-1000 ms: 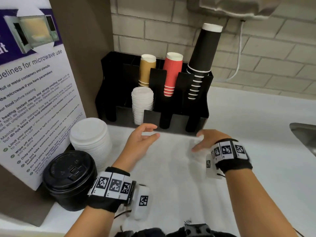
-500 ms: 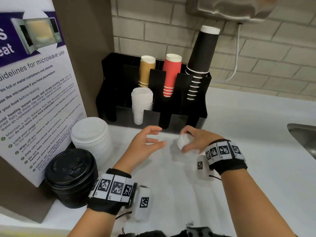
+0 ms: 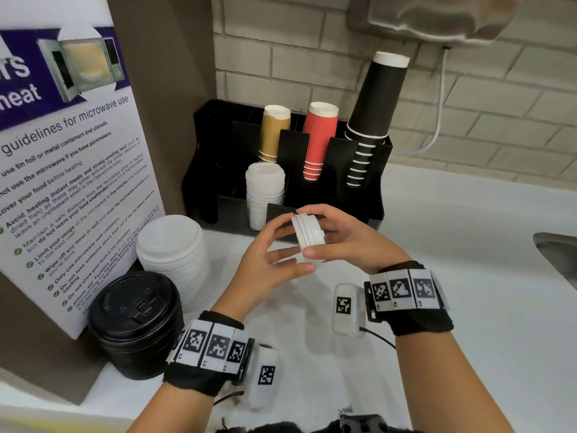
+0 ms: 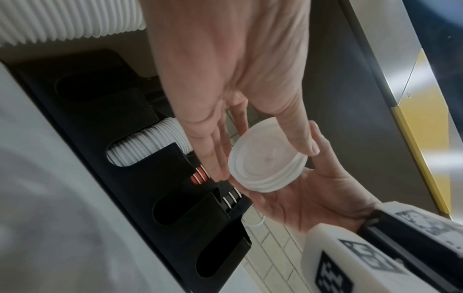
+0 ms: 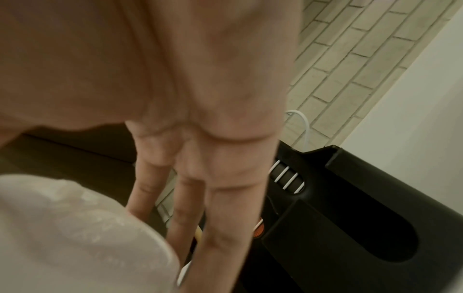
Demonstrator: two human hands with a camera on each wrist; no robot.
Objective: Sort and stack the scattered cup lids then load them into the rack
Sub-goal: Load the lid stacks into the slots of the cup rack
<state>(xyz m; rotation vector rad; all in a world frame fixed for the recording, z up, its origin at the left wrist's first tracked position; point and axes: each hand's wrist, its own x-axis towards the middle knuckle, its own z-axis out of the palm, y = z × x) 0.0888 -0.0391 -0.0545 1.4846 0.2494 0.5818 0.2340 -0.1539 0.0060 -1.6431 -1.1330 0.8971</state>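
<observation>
A small stack of white cup lids is held on edge above the counter, just in front of the black rack. My left hand pinches it from the left, thumb on one rim and fingers on the other. From the right, my right hand wraps around it, fingers over the top and thumb below. In the right wrist view the lids are a blurred white shape under the fingers. One front slot of the rack holds a column of small white lids.
A tall stack of large white lids and a stack of black lids stand at the left beside a microwave notice board. Tan, red and black cups fill the rack's back slots. A sink edge is at the right.
My right hand picked the white lids up off the counter and carried them left and up. The left hand closed in and now grips them too.
</observation>
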